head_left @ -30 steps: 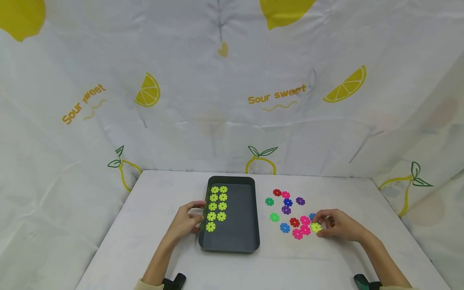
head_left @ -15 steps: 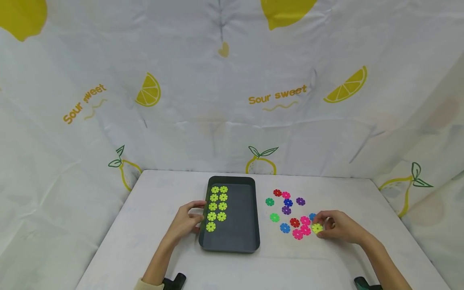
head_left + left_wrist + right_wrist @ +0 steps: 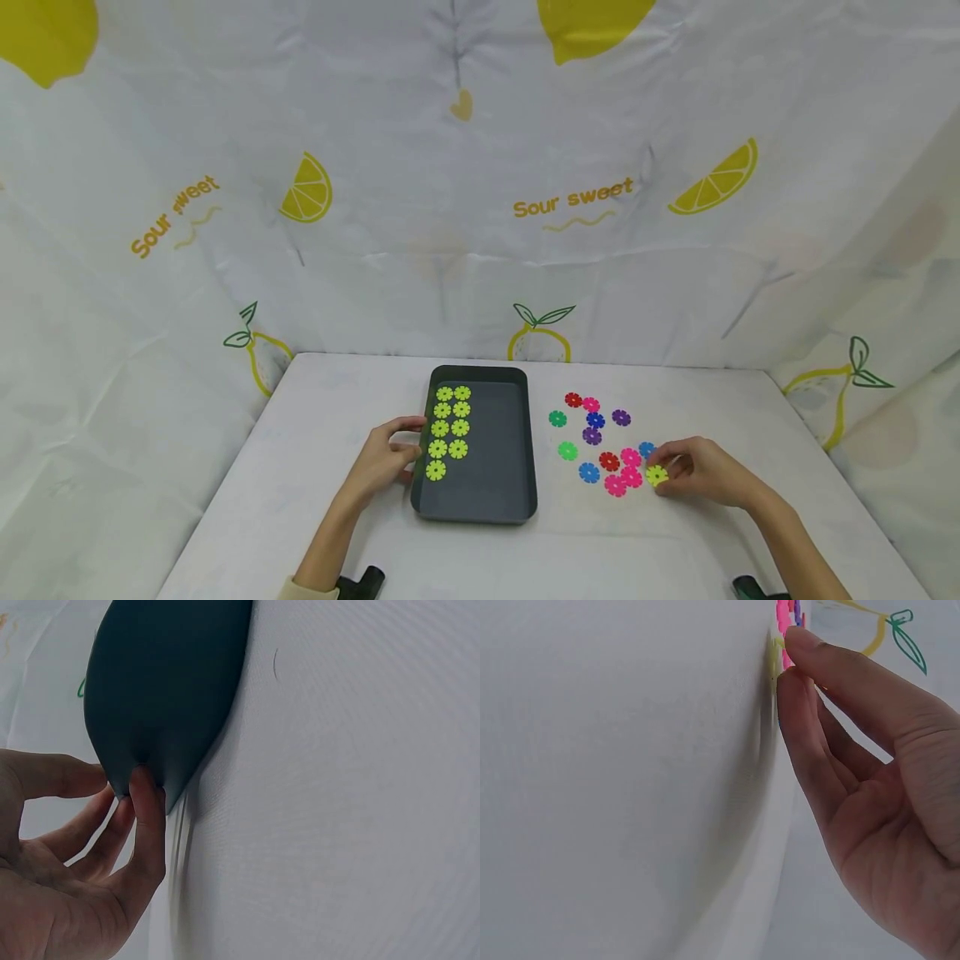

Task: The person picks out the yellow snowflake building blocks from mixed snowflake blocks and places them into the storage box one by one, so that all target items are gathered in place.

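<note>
My left hand (image 3: pixel 384 457) grips the left side of a dark grey baking tray (image 3: pixel 506 450). The left wrist view has its thumb and fingertips at the end of the tray wall (image 3: pixel 165 682). Flower-shaped yellow-green discs (image 3: pixel 460 427) lie in two columns along the tray's left half. At the right of the table, my right hand (image 3: pixel 701 472) pinches another yellow-green flower disc (image 3: pixel 657 476) between thumb and fingers, close to the tabletop. In the right wrist view only a sliver of that disc (image 3: pixel 775 656) shows beside the fingertips.
Loose flower discs lie between tray and right hand: pink ones (image 3: pixel 615 485), red ones (image 3: pixel 609 461), blue ones (image 3: pixel 589 472), green ones (image 3: pixel 567 451) and purple ones (image 3: pixel 621 417). A lemon-print cloth (image 3: pixel 420 275) hangs behind the white table (image 3: pixel 600 558).
The right hand has shifted slightly, with the yellow-green disc moving a little toward the right and the near edge. The left hand and the tray stay put.
</note>
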Tool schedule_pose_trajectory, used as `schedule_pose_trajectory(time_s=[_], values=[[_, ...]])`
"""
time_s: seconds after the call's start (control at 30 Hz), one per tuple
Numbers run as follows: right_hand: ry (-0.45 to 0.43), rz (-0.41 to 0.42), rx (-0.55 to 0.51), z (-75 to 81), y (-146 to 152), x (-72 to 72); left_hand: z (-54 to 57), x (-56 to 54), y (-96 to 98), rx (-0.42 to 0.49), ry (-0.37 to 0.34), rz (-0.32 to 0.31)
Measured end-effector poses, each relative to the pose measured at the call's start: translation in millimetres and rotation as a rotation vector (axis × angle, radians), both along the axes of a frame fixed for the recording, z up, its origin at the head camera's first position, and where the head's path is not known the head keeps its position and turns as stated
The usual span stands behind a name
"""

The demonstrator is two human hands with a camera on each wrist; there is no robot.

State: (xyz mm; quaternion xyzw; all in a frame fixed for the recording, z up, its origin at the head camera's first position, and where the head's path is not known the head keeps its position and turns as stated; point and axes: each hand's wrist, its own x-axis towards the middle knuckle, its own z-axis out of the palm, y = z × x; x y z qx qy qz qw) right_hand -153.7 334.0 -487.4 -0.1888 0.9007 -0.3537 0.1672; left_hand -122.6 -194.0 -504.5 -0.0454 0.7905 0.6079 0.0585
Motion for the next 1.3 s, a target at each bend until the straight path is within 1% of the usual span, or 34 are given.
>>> schedule_pose_trajectory(time_s=[0.13,0.27,0.4,0.6,0.73,0.87,1.0,1.13,1.3], values=[[-0.007,0.01,-0.018,2.5,-2,0.2,-1.2,-0.8,0.3,-0.014,0.002,0.004],[0.002,0.008,-0.038,5.6,-8,-1.6,-1.0,-0.6,0.2,-0.01,0.0,0.004],[0.016,0.02,-0.091,11.2,-20,-4.7,-1.0,-0.3,-0.2,-0.005,0.006,0.001],[0.079,0.06,-0.184,22.5,-46,-9.0,-0.8,0.4,-0.6,0.019,0.012,-0.015],[0.101,0.075,-0.214,29.4,-62,-13.7,-0.8,0.7,-0.6,0.025,0.012,-0.015],[0.116,0.101,-0.248,32.7,-80,-20.0,-0.3,1.0,-0.7,0.017,0.014,-0.015],[0.139,0.149,-0.288,34.4,-98,-26.5,1.0,1.4,-0.6,0.013,0.013,-0.015],[0.136,0.178,-0.318,35.6,-118,-32.8,0.7,0.9,-0.7,0.009,0.013,-0.018],[0.1,0.219,-0.374,34.8,-142,-39.8,-1.0,-0.2,-1.2,0.006,0.017,-0.014]])
